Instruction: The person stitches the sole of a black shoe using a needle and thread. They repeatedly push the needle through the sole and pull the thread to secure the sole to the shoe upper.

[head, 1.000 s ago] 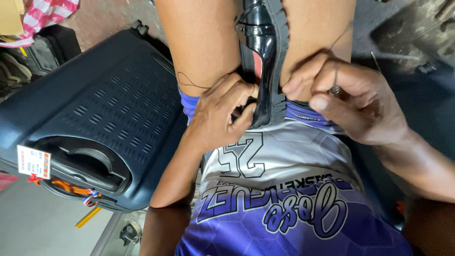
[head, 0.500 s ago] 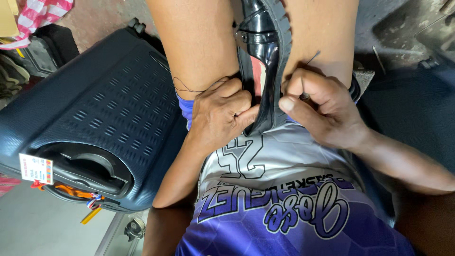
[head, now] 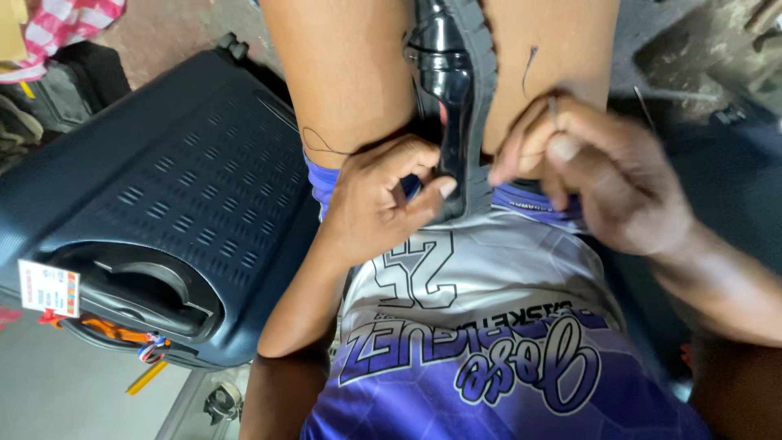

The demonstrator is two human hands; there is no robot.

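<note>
Beside the suitcase (head: 138, 212), your left hand (head: 379, 204) pinched the shoe (head: 448, 90), stiff and glossy, probably slippery; your right hand (head: 603, 175) gripped a needle (head: 553, 107).

Dark blue suitcase (head: 147, 212) (tag (head: 49, 287) on handle), red-checked cloth (head: 69, 24) beyond.

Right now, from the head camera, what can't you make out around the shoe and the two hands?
- Shoe: toe end cut off by the top edge; lower end covered by the left hand.
- Needle in the right hand: mostly hidden by the fingers, blurred.
- Thread: too thin to follow to the shoe.
- Suitcase: left part cut off.
</note>
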